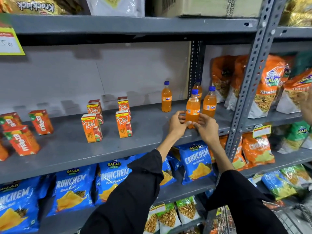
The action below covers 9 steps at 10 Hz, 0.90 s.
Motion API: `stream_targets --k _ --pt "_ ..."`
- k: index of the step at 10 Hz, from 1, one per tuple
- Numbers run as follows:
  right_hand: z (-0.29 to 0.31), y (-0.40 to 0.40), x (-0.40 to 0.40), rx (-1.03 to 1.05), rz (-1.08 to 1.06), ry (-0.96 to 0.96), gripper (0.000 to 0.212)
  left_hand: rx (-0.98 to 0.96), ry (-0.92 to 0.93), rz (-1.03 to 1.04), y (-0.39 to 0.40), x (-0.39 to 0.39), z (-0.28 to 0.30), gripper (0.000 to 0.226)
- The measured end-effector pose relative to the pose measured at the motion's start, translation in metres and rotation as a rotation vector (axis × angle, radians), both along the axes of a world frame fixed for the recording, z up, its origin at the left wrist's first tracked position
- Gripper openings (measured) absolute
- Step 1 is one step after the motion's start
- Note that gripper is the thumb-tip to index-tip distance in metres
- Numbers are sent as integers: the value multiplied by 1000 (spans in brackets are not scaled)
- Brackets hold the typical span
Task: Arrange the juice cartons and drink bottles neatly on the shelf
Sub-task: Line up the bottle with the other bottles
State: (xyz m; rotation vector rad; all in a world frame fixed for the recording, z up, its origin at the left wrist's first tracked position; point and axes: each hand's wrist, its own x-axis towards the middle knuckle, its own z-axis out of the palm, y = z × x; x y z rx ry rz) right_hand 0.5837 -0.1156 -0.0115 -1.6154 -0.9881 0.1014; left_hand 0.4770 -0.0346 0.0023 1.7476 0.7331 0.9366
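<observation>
Both my left hand (177, 123) and right hand (206, 126) cup the front orange bottle (192, 108) near the shelf (152, 132) front edge, fingers loosely closed; next, I'd align it beside its neighbours.

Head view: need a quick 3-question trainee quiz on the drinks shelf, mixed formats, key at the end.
1. How many orange bottles with blue caps stand on the grey shelf?
2. True or false: both hands are around the front bottle.
3. The Real cartons sit where relative to the bottles? A) left B) right C) on the shelf above

Key
1. Four: the front bottle, one beside it, one behind and one apart to the left.
2. True: the left hand and right hand cup its lower part at the shelf's front edge.
3. A; the Maaza cartons are further left still.
</observation>
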Motion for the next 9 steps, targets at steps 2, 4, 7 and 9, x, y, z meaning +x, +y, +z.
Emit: stream_targets --k 2,4,7,9 --pt "0 17 -8 -23 74 -21 53 32 -22 80 13 -14 -7 47" --pt "-2 28 -13 -25 81 -34 55 29 -18 128 20 -21 -8 47" --pt "-6 34 -14 -22 90 -42 55 11 -42 173 19 -21 -11 49" --pt "-9 27 -24 7 74 -43 58 34 -2 145 8 -26 -7 54"
